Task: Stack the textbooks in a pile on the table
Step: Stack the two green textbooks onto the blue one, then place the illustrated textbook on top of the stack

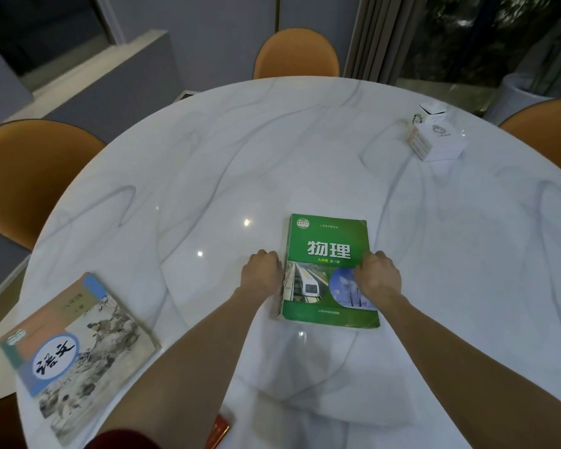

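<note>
A: Flanking the green book point(329, 270), both hands sit at its long edges: the left hand point(262, 270) at the spine side, the right hand point(378, 275) at the open side with its heel over the cover.

B: Are they clamped on it?

A: Fingers are curled under at each edge, so they seem closed on the book, though I cannot tell whether it is lifted or lies flat on the counter point(208, 163).

B: Which way does it run?

A: Its long axis points straight away from the person, title upright to them. Both forearms reach forward, nearly parallel, wrists bent down.

B: And the other textbook?

A: The grey book point(78, 348) lies flat near the counter's left rim, well apart, turned at an angle. It is closer to the left arm. A red thing point(219, 431) peeks out at the near edge; too hidden to name.

B: So the next move?

A: Probably one book must cross to the other, sideways to the left.
</note>
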`<action>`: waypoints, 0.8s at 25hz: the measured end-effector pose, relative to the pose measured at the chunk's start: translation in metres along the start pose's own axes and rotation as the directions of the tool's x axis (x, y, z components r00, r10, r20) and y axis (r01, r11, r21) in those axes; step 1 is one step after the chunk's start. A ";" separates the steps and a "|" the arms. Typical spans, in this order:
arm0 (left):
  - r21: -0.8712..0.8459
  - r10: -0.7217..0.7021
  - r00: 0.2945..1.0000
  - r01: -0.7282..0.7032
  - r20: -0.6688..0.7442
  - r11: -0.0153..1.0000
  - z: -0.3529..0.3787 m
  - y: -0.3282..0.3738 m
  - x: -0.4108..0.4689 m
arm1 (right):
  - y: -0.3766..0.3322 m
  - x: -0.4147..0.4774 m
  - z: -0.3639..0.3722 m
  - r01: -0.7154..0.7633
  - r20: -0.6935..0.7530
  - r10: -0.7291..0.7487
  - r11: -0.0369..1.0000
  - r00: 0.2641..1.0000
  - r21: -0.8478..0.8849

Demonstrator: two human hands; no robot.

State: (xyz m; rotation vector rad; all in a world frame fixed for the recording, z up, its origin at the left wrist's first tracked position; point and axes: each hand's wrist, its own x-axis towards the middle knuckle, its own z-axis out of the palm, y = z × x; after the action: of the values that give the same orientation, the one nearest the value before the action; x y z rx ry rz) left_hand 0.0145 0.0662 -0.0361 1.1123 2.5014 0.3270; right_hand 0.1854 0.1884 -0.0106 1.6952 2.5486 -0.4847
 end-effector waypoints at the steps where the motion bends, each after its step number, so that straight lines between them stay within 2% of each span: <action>1: 0.042 0.024 1.000 -0.023 -0.017 0.999 -0.005 -0.004 -0.008 | -0.006 -0.007 -0.003 0.052 -0.010 -0.053 0.998 0.999 -0.033; 5: 0.203 0.078 0.995 -0.064 -0.062 0.977 -0.018 -0.019 -0.035 | -0.030 -0.035 -0.010 0.225 -0.024 -0.229 0.968 0.973 -0.109; 8: 0.242 0.069 0.993 -0.043 -0.099 0.969 -0.027 -0.039 -0.059 | -0.056 -0.060 -0.012 0.340 -0.011 -0.343 0.934 0.939 -0.115; 14: 0.243 -0.040 0.988 0.077 -0.152 0.967 -0.042 -0.090 -0.103 | -0.121 -0.096 0.000 0.513 0.035 -0.513 0.852 0.858 -0.104; 20: 0.171 -0.199 0.959 0.235 -0.200 0.957 -0.054 -0.161 -0.146 | -0.189 -0.127 0.029 0.658 0.113 -0.652 0.752 0.750 -0.030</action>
State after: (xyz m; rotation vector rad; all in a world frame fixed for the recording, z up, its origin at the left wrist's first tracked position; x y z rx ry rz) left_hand -0.0256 -0.1526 -0.0091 0.8961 2.8367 0.1288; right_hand 0.0614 0.0000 0.0318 0.6658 2.9871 -0.4700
